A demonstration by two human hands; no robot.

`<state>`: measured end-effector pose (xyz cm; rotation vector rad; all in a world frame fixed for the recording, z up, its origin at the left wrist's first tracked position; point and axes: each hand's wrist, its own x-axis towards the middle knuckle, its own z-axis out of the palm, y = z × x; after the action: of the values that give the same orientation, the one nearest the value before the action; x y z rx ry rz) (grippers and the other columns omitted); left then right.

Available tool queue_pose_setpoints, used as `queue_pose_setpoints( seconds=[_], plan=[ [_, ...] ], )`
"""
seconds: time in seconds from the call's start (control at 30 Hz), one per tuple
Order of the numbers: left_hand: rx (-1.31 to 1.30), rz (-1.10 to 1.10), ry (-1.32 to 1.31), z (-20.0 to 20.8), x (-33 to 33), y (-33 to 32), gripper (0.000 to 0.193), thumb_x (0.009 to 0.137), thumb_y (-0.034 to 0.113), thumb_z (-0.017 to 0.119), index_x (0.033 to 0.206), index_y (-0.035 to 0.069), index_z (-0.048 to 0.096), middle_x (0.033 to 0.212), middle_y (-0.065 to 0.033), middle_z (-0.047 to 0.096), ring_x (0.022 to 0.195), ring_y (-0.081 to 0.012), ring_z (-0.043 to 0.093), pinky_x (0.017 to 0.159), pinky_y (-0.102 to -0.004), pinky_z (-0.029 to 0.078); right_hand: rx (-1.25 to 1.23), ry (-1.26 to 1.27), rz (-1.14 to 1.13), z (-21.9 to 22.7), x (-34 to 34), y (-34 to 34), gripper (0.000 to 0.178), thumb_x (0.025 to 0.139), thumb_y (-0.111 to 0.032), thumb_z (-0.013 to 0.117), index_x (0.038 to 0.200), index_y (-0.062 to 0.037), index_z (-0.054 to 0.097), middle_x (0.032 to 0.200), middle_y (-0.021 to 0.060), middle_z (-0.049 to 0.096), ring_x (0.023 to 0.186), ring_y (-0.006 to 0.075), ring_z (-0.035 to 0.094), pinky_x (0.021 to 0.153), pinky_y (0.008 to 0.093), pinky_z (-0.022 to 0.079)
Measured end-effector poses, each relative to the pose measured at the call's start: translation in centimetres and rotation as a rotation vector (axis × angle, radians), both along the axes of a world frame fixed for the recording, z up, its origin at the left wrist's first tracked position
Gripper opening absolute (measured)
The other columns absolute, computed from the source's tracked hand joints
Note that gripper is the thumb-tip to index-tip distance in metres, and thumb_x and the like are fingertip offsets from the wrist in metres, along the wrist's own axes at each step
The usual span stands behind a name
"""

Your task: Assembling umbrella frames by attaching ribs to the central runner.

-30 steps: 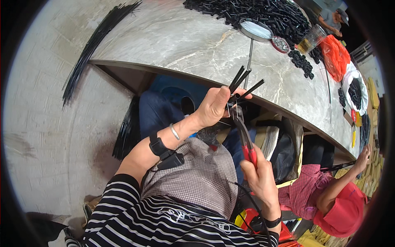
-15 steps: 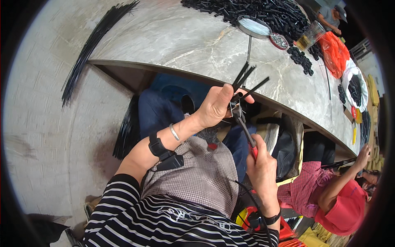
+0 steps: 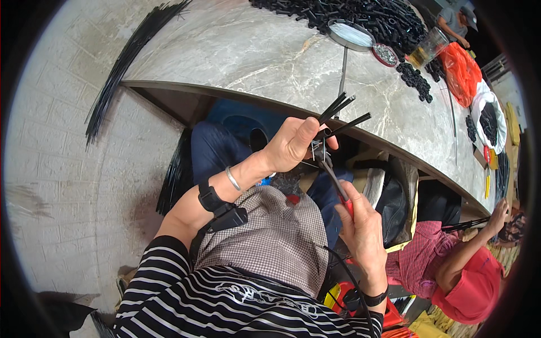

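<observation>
My left hand [image 3: 294, 144] is closed around a small bundle of thin black rods [image 3: 352, 122], which fan out above the fingers toward the table edge. A short black tube [image 3: 326, 133] sits among them at the fingertips. Just below, thin silvery wires or pins stick out. My right hand [image 3: 362, 224] grips pliers with red handles [image 3: 342, 192], their dark jaws up against the wires under my left fingers. What exactly the jaws bite on is too small to tell. Both hands are above my lap, at the near edge of the table.
On the grey marbled table [image 3: 236, 56] lies a heap of black tube pieces [image 3: 360, 19]. Nearby are a round dish of thin rods [image 3: 350, 35], a red dish of small metal bits [image 3: 385, 54] and a jar [image 3: 428, 48]. A co-worker in a red hat [image 3: 470, 284] sits at right.
The rods in my left hand have turned slightly and bunched closer together. The pliers stay at the wires, while my right hand has shifted only a little.
</observation>
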<state>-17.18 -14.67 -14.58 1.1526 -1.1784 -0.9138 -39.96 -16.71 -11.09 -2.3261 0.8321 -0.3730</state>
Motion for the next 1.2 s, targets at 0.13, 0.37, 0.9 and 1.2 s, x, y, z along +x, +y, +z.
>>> queue_pose_setpoints(
  seconds=[0.13,0.37,0.9,1.2],
  plan=[
    [0.038,-0.037,0.069,0.0,0.2,0.2,0.094,0.083,0.079,0.019,0.083,-0.001,0.068,0.053,0.0047,0.045,0.049,-0.0021,0.043,0.045,-0.0183,0.032,-0.048,-0.017,0.018,0.0,0.2,-0.4,0.046,0.084,-0.004,0.064,0.127,-0.0099,0.050,0.083,0.0175,0.060,0.071,0.0369,0.061,0.062,0.0416,0.048],
    [0.057,-0.033,0.109,0.1,0.3,0.2,0.095,0.083,0.080,0.017,0.083,0.000,0.067,0.054,0.0049,0.046,0.048,-0.0014,0.043,0.043,-0.0170,0.031,0.138,-0.106,0.021,-0.2,0.4,-0.6,0.045,0.084,-0.003,0.064,0.127,-0.0092,0.051,0.082,0.0176,0.059,0.072,0.0358,0.061,0.063,0.0415,0.048],
    [0.024,0.017,0.016,-0.4,-0.3,0.3,0.092,0.086,0.075,0.016,0.082,-0.001,0.068,0.051,0.0045,0.045,0.049,-0.0028,0.044,0.046,-0.0191,0.034,-0.083,-0.023,0.009,-1.3,0.1,-0.6,0.030,0.085,-0.008,0.063,0.113,-0.0039,0.052,0.082,0.0189,0.062,0.069,0.0389,0.062,0.059,0.0449,0.046],
    [0.013,-0.009,0.079,0.2,-0.2,-0.1,0.095,0.086,0.076,0.013,0.094,-0.004,0.065,0.053,0.0070,0.043,0.047,-0.0009,0.039,0.043,-0.0167,0.030,1.143,-0.170,-0.008,1.4,-0.4,0.5,0.020,0.098,-0.016,0.045,0.110,0.0001,0.044,0.070,0.0085,0.054,0.048,0.0189,0.056,0.044,0.0277,0.043]
  ],
)
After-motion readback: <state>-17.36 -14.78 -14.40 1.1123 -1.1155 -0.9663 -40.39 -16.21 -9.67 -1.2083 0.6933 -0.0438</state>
